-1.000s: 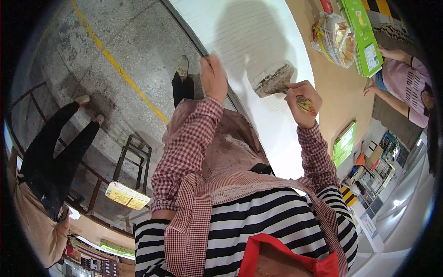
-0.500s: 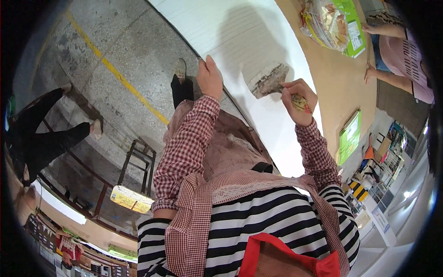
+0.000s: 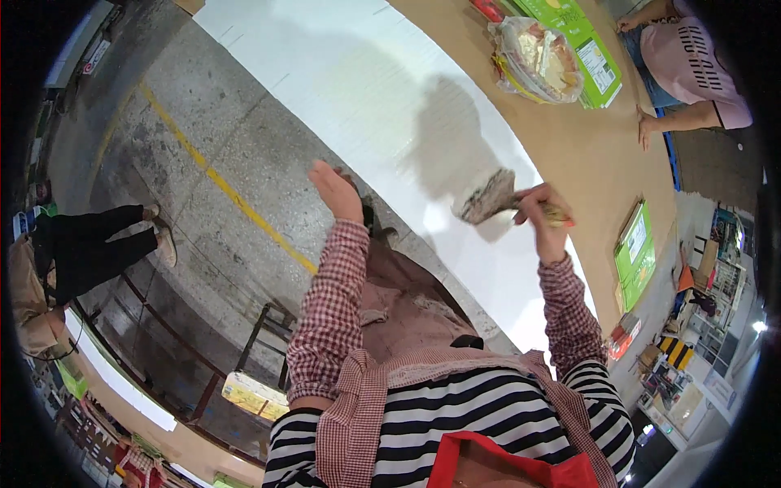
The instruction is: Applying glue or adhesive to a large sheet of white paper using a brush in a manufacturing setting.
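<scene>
Brush (image 3: 490, 197) and right hand (image 3: 541, 210) sit lower in your view than half a second ago, now at 2 o'clock, over the white sheet (image 3: 350, 89). More of that sheet shows toward 11 o'clock, and the clear bag (image 3: 541, 65) at 1 o'clock has shifted toward 9 o'clock. Your left hand (image 3: 335, 193) has also dropped in view, from beside the sheet's edge to farther out over the floor (image 3: 236, 154). Your right fingers wrap the brush handle, its bristles facing about 9 o'clock; I cannot tell whether they touch the sheet. Your left fingers lie narrow, nearly straight, tips toward 11 o'clock. Your right forearm slants in from 5 o'clock, your left from 7.
</scene>
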